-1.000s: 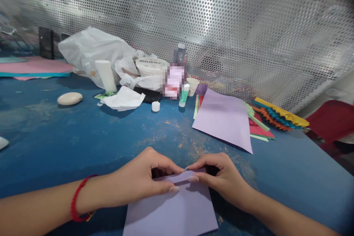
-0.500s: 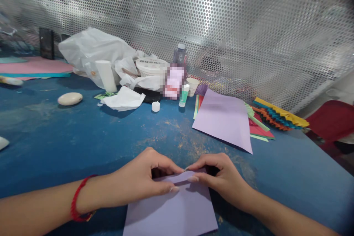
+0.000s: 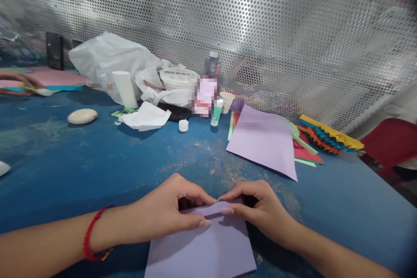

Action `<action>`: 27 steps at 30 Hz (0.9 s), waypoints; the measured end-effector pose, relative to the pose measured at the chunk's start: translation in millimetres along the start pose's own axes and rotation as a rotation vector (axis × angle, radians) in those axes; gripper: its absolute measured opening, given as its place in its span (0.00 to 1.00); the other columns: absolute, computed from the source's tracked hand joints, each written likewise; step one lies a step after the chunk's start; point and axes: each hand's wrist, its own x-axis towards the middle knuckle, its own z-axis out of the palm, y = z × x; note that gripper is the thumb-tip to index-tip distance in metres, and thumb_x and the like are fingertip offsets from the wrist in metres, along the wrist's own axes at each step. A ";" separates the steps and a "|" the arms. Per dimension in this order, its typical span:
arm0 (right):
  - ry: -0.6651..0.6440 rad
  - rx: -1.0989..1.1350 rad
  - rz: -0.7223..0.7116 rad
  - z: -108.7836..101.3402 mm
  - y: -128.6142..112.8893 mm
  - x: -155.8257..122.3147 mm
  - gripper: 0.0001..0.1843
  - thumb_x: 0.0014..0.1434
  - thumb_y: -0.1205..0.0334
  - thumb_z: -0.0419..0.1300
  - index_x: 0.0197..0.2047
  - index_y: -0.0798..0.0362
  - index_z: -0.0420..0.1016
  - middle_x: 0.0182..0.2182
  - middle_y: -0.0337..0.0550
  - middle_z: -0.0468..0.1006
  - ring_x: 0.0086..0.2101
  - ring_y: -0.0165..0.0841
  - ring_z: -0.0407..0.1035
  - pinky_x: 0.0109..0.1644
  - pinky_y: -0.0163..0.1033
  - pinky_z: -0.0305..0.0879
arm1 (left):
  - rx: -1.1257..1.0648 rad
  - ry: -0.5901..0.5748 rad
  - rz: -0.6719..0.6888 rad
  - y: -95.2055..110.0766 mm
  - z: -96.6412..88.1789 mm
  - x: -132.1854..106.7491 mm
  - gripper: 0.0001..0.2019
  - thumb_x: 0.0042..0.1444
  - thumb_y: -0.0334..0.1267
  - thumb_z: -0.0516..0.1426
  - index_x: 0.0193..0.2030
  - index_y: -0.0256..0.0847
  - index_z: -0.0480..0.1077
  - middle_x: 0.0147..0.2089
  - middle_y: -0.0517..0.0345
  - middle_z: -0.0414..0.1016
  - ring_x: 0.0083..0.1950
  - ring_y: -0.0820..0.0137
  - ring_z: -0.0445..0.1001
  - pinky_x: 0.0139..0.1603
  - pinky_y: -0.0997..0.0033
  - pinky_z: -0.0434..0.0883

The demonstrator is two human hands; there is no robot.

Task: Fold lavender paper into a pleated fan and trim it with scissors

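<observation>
My left hand [image 3: 166, 210] and my right hand [image 3: 257, 210] pinch the top edge of a lilac paper sheet [image 3: 200, 249] between thumbs and fingers. Their fingertips almost meet at the middle of that edge. The sheet lies flat on the blue-painted table [image 3: 97, 160] near its front edge, and its upper part looks folded over. A red cord bracelet [image 3: 91, 239] circles my left wrist. Another person's hand [image 3: 19, 80] reaches in at the far left, beyond the table's left side, holding something pale.
A larger lilac sheet [image 3: 260, 139] lies ahead, on coloured papers, with pleated paper fans [image 3: 329, 139] to its right. Further back stand a white plastic bag [image 3: 110, 61], a white tub [image 3: 179, 78], a bottle [image 3: 211, 63] and tissue [image 3: 145, 116]. A perforated metal screen [image 3: 260, 21] closes the back.
My hands and the sheet stay still. Another person's hand has come in at the far left, where a pale object showed half a second ago.
</observation>
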 end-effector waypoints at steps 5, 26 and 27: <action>-0.002 0.004 -0.004 -0.2 0.6 0.1 0.09 0.59 0.54 0.71 0.39 0.49 0.87 0.30 0.41 0.85 0.29 0.31 0.76 0.31 0.32 0.67 | -0.014 -0.009 -0.012 -0.2 0.5 -0.7 0.16 0.57 0.39 0.63 0.52 0.44 0.81 0.33 0.59 0.78 0.29 0.76 0.63 0.26 0.81 0.58; -0.002 -0.011 -0.005 -0.3 0.0 -0.5 0.09 0.59 0.53 0.71 0.39 0.48 0.87 0.30 0.41 0.85 0.29 0.30 0.75 0.31 0.32 0.66 | -0.002 0.010 -0.019 0.0 0.7 -1.1 0.15 0.56 0.37 0.63 0.51 0.46 0.82 0.31 0.62 0.78 0.26 0.78 0.60 0.24 0.82 0.56; -0.001 -0.004 -0.008 -0.2 0.1 -0.6 0.09 0.59 0.54 0.71 0.39 0.49 0.87 0.30 0.41 0.85 0.29 0.30 0.75 0.31 0.32 0.65 | 0.000 0.009 -0.018 0.4 0.6 -1.0 0.15 0.56 0.37 0.63 0.51 0.46 0.82 0.32 0.61 0.78 0.27 0.78 0.60 0.25 0.82 0.56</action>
